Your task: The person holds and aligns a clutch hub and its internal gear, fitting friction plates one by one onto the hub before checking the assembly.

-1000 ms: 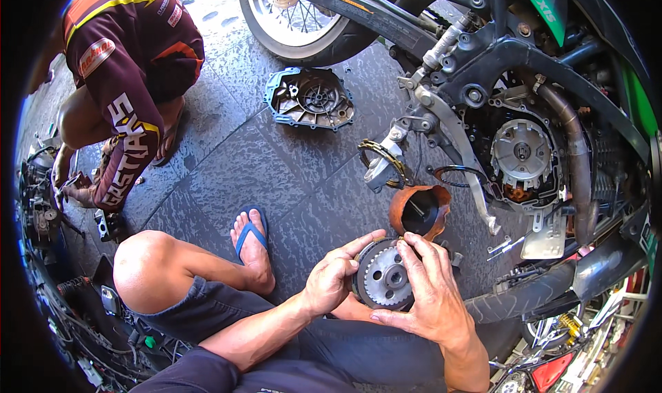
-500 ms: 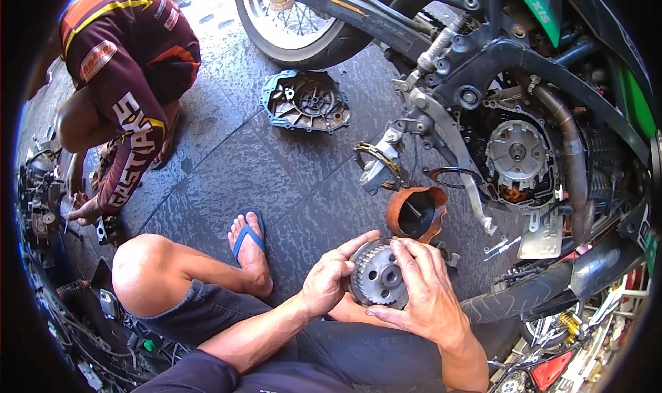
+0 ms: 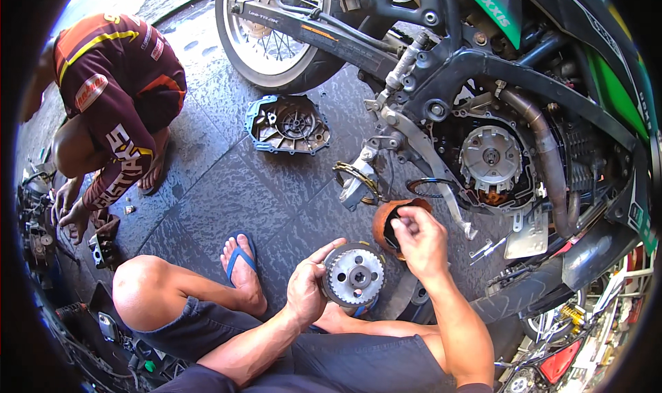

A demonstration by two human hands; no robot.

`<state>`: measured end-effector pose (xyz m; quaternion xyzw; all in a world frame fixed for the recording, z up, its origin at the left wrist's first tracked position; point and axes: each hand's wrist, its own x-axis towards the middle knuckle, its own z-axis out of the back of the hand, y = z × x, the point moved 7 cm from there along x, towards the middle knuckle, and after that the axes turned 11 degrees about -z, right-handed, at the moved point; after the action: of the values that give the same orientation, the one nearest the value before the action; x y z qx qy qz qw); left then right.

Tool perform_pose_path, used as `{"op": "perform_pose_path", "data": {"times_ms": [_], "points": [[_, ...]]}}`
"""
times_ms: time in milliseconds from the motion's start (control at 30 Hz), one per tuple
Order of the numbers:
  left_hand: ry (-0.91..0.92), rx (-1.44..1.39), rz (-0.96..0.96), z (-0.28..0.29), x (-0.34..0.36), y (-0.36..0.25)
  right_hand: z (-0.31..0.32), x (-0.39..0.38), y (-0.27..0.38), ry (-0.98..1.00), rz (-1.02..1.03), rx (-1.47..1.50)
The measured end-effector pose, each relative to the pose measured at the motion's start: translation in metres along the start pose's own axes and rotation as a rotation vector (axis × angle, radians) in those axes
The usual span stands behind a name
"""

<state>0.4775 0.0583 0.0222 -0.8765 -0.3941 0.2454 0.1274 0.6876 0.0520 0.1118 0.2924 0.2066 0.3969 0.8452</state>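
My left hand (image 3: 305, 289) is closed around the edge of a round metal clutch hub (image 3: 358, 277) with a toothed rim and several holes in its face. The hub is held above my lap, face up. To its right, my right hand (image 3: 422, 243) is over the mouth of a rust-orange container (image 3: 381, 222) on the floor. Its thumb and fingers are pinched together; whatever they hold, if anything, is hidden. Beyond, the motorcycle's engine stands uncovered, showing a silver clutch basket (image 3: 491, 160).
An engine side cover (image 3: 293, 125) lies on the dark tiles. Ring-shaped plates (image 3: 353, 171) hang by the footpeg bracket, and another dark ring (image 3: 429, 183) is near the lever. At left, a co-worker (image 3: 117, 96) crouches over parts. My sandalled foot (image 3: 241, 265) is left of the hub.
My right hand has left the clutch hub and moved over to the container. The left hand now holds the hub alone, shifted slightly left. The whole view has shifted a little.
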Motion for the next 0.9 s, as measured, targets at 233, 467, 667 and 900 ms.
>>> {"op": "perform_pose_path", "data": {"times_ms": [233, 467, 667, 900], "points": [[-0.029, 0.057, -0.055, 0.007, 0.005, -0.013, -0.039, 0.031, 0.027, -0.024, 0.213, -0.179], [0.012, -0.02, -0.095, 0.008, 0.007, -0.017, -0.037, 0.03, 0.034, -0.09, 0.291, -0.256], [0.008, -0.034, -0.109, 0.011, 0.007, -0.02, -0.03, 0.024, 0.052, 0.132, 0.166, -0.146], [-0.036, -0.099, -0.111, 0.007, 0.008, -0.022, 0.005, 0.024, 0.034, 0.381, -0.272, 0.214]]}}
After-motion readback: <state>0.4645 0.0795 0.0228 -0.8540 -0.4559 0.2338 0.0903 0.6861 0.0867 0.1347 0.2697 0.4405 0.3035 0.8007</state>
